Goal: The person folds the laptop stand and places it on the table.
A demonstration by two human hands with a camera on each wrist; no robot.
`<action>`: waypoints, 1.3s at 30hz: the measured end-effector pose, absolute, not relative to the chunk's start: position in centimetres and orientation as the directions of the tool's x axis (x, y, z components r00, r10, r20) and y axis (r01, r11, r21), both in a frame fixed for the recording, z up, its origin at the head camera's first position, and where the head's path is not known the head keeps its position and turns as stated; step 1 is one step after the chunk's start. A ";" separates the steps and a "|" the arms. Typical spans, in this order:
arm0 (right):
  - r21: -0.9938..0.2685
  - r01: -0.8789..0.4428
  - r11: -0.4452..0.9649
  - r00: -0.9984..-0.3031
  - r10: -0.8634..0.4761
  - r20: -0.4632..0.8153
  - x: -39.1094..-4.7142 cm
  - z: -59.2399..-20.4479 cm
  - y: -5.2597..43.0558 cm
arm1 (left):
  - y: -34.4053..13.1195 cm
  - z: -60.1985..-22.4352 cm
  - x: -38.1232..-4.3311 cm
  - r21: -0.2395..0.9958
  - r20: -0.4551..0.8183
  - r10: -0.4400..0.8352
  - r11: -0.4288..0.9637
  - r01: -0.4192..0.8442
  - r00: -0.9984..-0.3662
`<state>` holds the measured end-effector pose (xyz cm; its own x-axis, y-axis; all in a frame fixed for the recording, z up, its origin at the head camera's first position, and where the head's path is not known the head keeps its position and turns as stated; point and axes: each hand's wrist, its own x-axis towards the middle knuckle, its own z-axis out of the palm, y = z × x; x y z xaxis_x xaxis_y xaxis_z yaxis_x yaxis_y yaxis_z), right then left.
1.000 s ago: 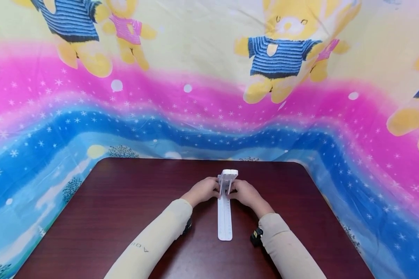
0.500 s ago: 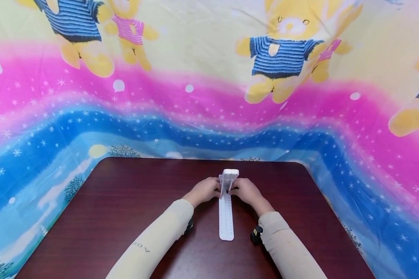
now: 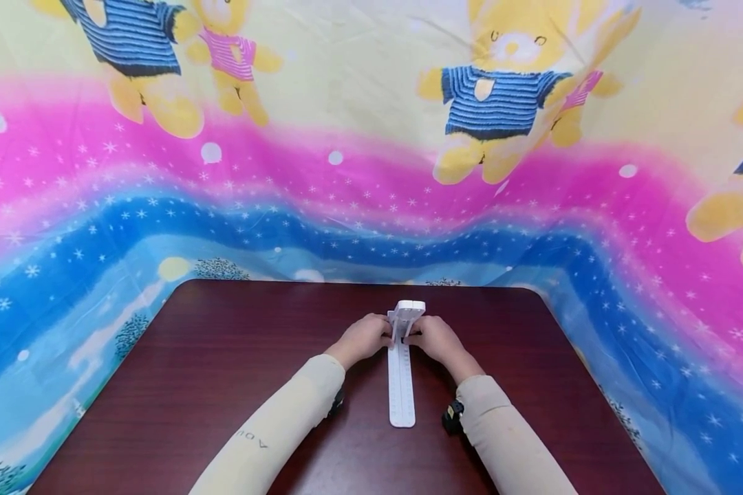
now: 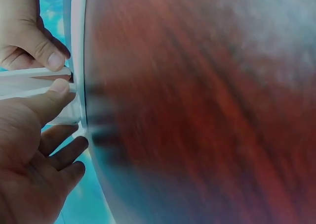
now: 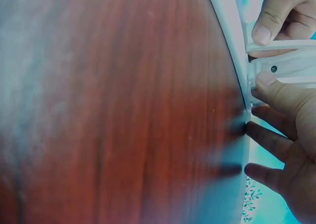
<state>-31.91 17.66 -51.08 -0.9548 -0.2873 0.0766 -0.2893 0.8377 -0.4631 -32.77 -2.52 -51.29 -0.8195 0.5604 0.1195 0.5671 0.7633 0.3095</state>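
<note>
A white plastic stand lies on the table with its long flat base toward me. Small scale-like marks run along the base. At its far end rises an upright part with two slim side arms. My left hand pinches the left arm low down, thumb on the near side. On the other side, my right hand pinches the right arm the same way. In the right wrist view a screw shows between the arms. Both thumbs show in the left wrist view; some fingertips are hidden behind the plastic.
The dark red-brown wooden table has rounded far corners. A patterned cloth with bears and snowflakes hangs around its back and sides. A small black device sits at the right cuff.
The right fingers have drawn slightly inward against the right arm of the stand. The left hand and the stand stay almost where they were.
</note>
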 end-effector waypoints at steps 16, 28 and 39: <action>-0.473 -0.233 0.850 -0.971 -0.180 0.156 -31.3 -49.6 18.0 | -2.5 -50.0 -32.4 0.581 0.153 0.282 0.750 0.317 -0.947; -0.756 -0.260 0.600 -0.957 -0.267 0.116 -29.9 -47.4 19.1 | -3.8 -48.4 -31.5 0.767 0.234 0.399 0.485 0.421 -0.887; -0.757 -0.300 0.581 -0.929 -0.360 0.092 -29.7 -47.2 20.4 | -5.3 -47.8 -30.9 0.861 0.137 0.463 0.381 0.337 -0.876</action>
